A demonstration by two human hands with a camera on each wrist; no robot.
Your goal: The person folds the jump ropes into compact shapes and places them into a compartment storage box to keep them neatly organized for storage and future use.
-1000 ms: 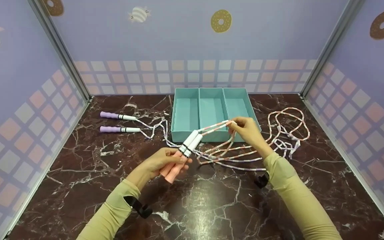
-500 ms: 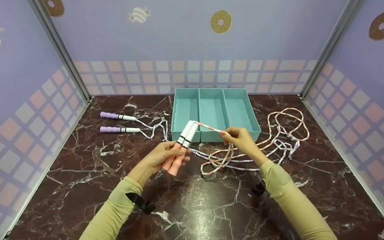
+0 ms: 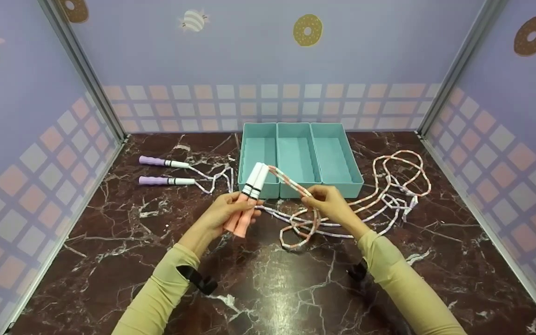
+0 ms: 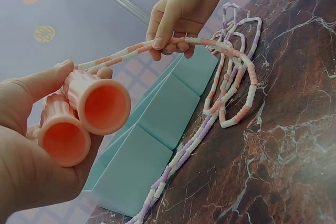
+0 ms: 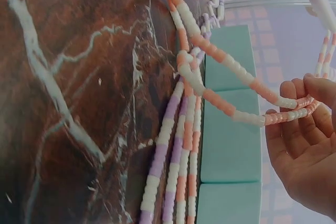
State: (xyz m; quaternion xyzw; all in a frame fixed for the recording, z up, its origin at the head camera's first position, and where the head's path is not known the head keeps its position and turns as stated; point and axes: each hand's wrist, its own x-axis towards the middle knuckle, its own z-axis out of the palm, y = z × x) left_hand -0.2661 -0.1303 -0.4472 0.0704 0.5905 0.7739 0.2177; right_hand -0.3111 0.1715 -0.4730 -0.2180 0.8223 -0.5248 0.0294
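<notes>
Two purple jump-rope handles (image 3: 156,180) lie side by side at the left of the frame, their cord trailing toward the center. Left of center, a person's left hand (image 3: 228,209), fingers and thumb wrapped snugly around them, holds a pair of peach-and-white jump-rope handles (image 3: 252,177) above the marble-patterned table (image 3: 268,302), white ends up. Behind, in mid-frame, sits a teal three-section storage box (image 3: 349,190). Just right of center, the right hand (image 3: 326,202) pinches the doubled peach-and-white beaded cord (image 5: 216,52), loops hanging below; whether they touch the tabletop is hard to tell. At right, peach and purple cords lie in a tangle (image 3: 414,201). Gathering the cord well would likely mean keeping both handles level, taking up even loops with a light pinch, and easing the peach strands clear of the purple. Compared with one second earlier, the handles stand steeper and the right hand is lower; the cord, then rising toward it, now slopes down.
</notes>
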